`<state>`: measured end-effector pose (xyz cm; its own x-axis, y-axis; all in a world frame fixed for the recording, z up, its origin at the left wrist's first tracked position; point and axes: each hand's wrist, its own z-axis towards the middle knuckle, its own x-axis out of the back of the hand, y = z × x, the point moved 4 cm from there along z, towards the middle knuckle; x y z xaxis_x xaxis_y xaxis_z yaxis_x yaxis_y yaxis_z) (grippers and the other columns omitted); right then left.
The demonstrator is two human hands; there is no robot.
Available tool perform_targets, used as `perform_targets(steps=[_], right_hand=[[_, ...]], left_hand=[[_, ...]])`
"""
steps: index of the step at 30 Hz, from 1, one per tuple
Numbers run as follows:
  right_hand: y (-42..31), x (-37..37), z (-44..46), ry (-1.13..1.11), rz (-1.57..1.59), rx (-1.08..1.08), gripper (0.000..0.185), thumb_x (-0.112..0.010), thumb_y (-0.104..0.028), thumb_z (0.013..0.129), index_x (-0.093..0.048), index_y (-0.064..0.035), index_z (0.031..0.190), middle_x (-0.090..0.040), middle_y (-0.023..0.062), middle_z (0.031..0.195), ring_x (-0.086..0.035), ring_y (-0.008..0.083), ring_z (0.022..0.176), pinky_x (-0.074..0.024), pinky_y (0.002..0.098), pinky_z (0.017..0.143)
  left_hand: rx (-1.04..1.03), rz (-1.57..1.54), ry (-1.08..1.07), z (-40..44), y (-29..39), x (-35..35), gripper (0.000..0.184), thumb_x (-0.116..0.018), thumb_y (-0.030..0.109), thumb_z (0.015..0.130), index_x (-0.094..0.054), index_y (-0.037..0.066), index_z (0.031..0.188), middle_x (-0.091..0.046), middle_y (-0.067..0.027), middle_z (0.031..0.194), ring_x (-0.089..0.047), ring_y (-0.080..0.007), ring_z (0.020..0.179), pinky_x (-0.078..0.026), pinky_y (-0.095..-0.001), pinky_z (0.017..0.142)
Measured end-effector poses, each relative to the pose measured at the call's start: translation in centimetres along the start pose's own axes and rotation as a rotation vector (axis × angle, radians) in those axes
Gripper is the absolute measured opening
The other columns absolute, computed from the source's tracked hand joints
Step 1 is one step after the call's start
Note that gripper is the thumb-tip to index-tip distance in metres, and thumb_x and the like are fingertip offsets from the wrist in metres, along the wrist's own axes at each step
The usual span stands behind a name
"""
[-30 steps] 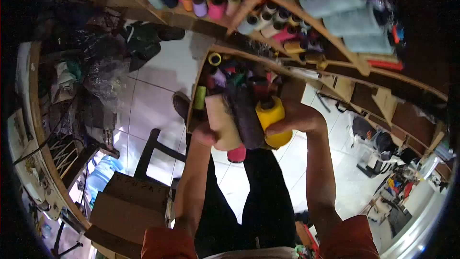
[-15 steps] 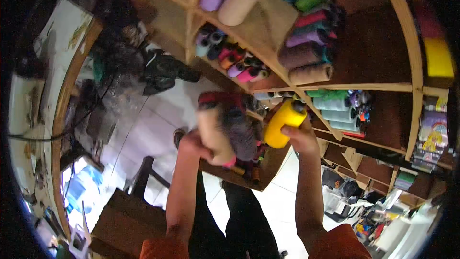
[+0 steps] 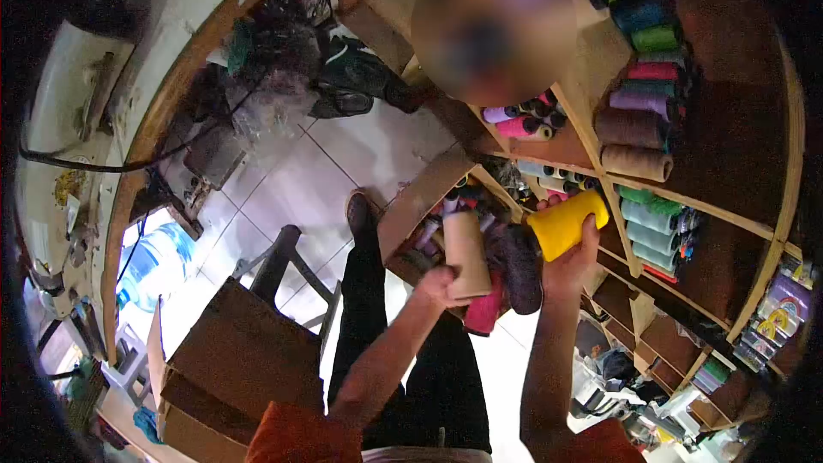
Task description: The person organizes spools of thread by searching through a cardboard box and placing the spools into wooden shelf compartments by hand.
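My left hand (image 3: pixel 443 285) is closed round the lower end of a beige thread cone (image 3: pixel 466 253). My right hand (image 3: pixel 579 259) grips a yellow thread cone (image 3: pixel 567 225), its thumb across the near side. Between the two hands are a dark brown thread cone (image 3: pixel 520 268) and a pink thread cone (image 3: pixel 485 304), close beside the beige one; whether my left fingers also touch these cannot be made out. Under them stands a cardboard box (image 3: pixel 422 197) with several spools inside, partly covered by the cones.
Wooden shelves (image 3: pixel 600 163) with rows of coloured thread cones rise at the right. A brown carton (image 3: pixel 249 351) stands at the lower left beside a dark chair-like frame (image 3: pixel 287 261). A worktable edge (image 3: pixel 184 69) runs along the left. A blurred round patch covers part of the upper shelves.
The view has turned, and shelves and floor have shifted. The beige cone, blurred before, is now sharp and over the box. The yellow cone has tilted closer to level; both hands keep their hold.
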<state>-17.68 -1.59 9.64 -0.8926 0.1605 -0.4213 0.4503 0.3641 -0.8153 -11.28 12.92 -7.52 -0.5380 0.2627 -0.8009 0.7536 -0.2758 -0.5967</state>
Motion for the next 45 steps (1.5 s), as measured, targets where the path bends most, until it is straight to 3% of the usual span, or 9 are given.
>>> perform_targets(steps=[15,19,24,27,28,31,33,42,45], right_hand=[[-1.3,-3.0,-0.1,0.254,-0.405,0.457,0.045,-0.059,-0.015,0.084,-0.037,-0.0025,0.122,-0.053,0.0115,0.109,-0.055,0.0211,0.096,-0.0471,0.0359,0.083],[-3.6,-5.0,0.2,0.212,-0.247,0.481,0.047,-0.057,-0.014,0.085,-0.036,-0.003,0.126,-0.052,0.0109,0.109,-0.055,0.0211,0.098,-0.0476,0.0363,0.083],[-10.8,-8.3,2.3,0.178,-0.708,0.688,0.06,-0.072,-0.011,0.07,-0.041,-0.0006,0.12,-0.053,0.0087,0.105,-0.053,0.0175,0.093,-0.0436,0.0325,0.085],[-16.1,-12.8,4.9,0.092,-0.88,0.638,0.057,-0.075,-0.017,0.068,-0.047,0.0004,0.115,-0.058,0.0093,0.098,-0.057,0.0179,0.09,-0.0483,0.0271,0.075],[-17.3,-13.2,6.2,0.09,-0.919,0.609,0.056,-0.075,-0.017,0.068,-0.048,0.0009,0.114,-0.059,0.0097,0.095,-0.058,0.0187,0.088,-0.0502,0.0277,0.071],[-19.5,-13.1,11.8,-0.051,-1.002,0.574,0.061,-0.077,-0.019,0.065,-0.047,0.0011,0.114,-0.061,0.0136,0.093,-0.062,0.0228,0.082,-0.055,0.0321,0.062],[-20.4,-12.1,15.4,0.124,-1.197,0.536,0.055,-0.078,-0.017,0.063,-0.053,0.0035,0.108,-0.06,0.011,0.101,-0.057,0.0196,0.093,-0.0432,0.0304,0.085],[-20.0,-11.6,26.5,0.017,-1.631,0.352,0.071,-0.083,-0.031,0.053,-0.055,-0.0012,0.111,-0.06,0.013,0.107,-0.057,0.024,0.1,-0.0436,0.032,0.088],[-19.3,-12.3,28.0,0.083,-1.693,0.646,0.072,-0.082,-0.034,0.053,-0.056,-0.0014,0.111,-0.062,0.0153,0.103,-0.059,0.027,0.097,-0.0451,0.0337,0.086]], left_hand=[[-0.197,0.133,-0.222,2.5,0.1,-12.7,0.11,-0.082,0.034,0.056,-0.013,0.015,0.14,-0.014,-0.0149,0.145,-0.039,-0.0285,0.123,-0.041,-0.0452,0.097],[-0.257,0.276,-0.218,3.5,1.4,-9.6,0.109,-0.08,0.044,0.055,-0.017,0.015,0.139,-0.024,-0.0164,0.142,-0.041,-0.0294,0.122,-0.042,-0.0493,0.095],[-0.308,0.189,-0.388,5.8,1.2,-13.0,0.11,-0.075,0.057,0.055,-0.018,0.015,0.139,-0.027,-0.0172,0.141,-0.04,-0.0372,0.12,-0.042,-0.0618,0.085],[-0.178,0.292,-0.262,5.9,2.1,-16.3,0.107,-0.068,0.065,0.058,-0.023,0.01,0.138,-0.03,-0.018,0.138,-0.041,-0.0419,0.117,-0.044,-0.0612,0.083],[-0.225,0.28,-0.013,6.2,2.4,-16.0,0.102,-0.065,0.064,0.061,-0.026,0.008,0.137,-0.036,-0.0203,0.133,-0.044,-0.0408,0.114,-0.045,-0.0591,0.084],[-0.393,0.349,0.039,4.6,4.2,-14.9,0.084,-0.056,0.058,0.07,-0.031,0.008,0.133,-0.041,-0.0196,0.127,-0.048,-0.04,0.109,-0.043,-0.0595,0.084],[-0.235,0.258,0.063,4.1,5.8,-13.4,0.105,-0.065,0.063,0.056,-0.025,0.01,0.137,-0.03,-0.0193,0.135,-0.041,-0.0424,0.115,-0.039,-0.0631,0.086],[-0.281,0.422,-0.135,3.5,5.4,-14.9,0.112,-0.073,0.059,0.051,-0.02,0.016,0.139,-0.022,-0.0189,0.14,-0.038,-0.0453,0.116,-0.041,-0.0638,0.081],[-0.288,0.451,-0.169,3.2,5.2,-14.7,0.115,-0.075,0.058,0.049,-0.018,0.019,0.14,-0.019,-0.0187,0.142,-0.037,-0.0463,0.117,-0.042,-0.064,0.079]])
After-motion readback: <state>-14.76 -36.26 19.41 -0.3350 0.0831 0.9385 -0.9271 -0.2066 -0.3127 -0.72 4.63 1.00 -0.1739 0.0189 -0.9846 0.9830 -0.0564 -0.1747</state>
